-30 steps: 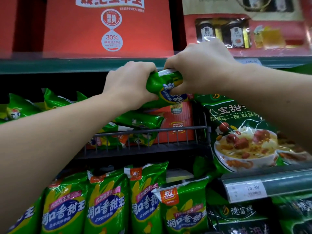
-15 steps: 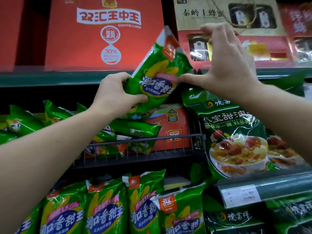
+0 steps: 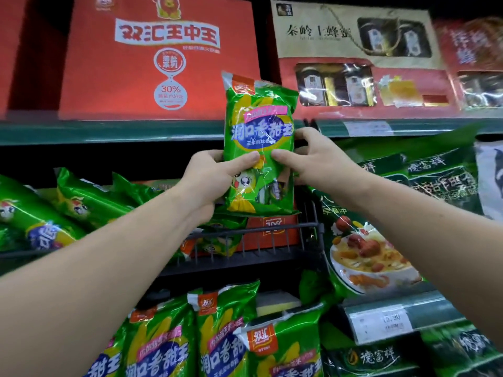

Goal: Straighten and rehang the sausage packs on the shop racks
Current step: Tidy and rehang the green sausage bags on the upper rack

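Note:
A green sausage pack (image 3: 258, 137) with a blue label and an orange corner tab stands upright in front of the shelf edge. My left hand (image 3: 215, 178) grips its lower left side, thumb across the front. My right hand (image 3: 313, 161) holds its right edge, thumb on the front. Below it is a black wire rack (image 3: 245, 235) with several more green packs lying tilted inside. Another row of the same green packs (image 3: 217, 336) hangs upright beneath the rack.
Big red gift boxes (image 3: 158, 58) and a honey gift box (image 3: 353, 58) stand on the green shelf (image 3: 109, 130) above. Dark green porridge bags (image 3: 367, 240) fill the right side, over a price rail (image 3: 386, 319). More tilted green packs (image 3: 40, 219) lie at left.
The pack was bunched between both hands, then lifted out tilted. Now it stands upright and flattened, and my right hand has closed on its right edge.

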The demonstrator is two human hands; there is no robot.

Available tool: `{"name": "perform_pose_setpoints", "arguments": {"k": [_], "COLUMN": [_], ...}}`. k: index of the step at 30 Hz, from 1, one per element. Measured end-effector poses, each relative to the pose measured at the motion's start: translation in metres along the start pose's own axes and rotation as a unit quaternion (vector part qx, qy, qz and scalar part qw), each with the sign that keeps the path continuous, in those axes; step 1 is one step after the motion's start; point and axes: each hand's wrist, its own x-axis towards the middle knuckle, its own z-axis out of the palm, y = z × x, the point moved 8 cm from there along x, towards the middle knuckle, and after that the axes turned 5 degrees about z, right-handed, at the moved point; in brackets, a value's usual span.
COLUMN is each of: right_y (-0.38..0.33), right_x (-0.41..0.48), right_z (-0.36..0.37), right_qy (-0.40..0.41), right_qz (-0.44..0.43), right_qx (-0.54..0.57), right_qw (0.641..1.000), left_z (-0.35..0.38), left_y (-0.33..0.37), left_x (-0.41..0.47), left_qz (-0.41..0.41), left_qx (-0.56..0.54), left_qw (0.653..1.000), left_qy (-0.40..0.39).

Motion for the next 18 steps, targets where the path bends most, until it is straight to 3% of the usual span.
{"name": "perform_pose_setpoints", "arguments": {"k": [5, 13, 18], "right_y": [-0.001, 0.004, 0.012], "right_x": [-0.001, 0.000, 0.001], "right_z": [-0.009, -0.021, -0.019], "right_qy": [0.021, 0.081, 0.089], "right_qz": [-0.037, -0.094, -0.103], "right_qx": [0.057, 0.038, 0.002], "right_qw": [0.997, 0.992, 0.991], "left_z": [0.010, 0.021, 0.019], "left_y": [0.001, 0.001, -0.011], "left_x": [0.008, 0.026, 0.035], "left_qz": [0.014, 0.036, 0.031], "left_qx": [-0.027, -0.019, 0.041], "left_qw": [0.999, 0.998, 0.998], "left_qy": [-0.023, -0.042, -0.031]}}
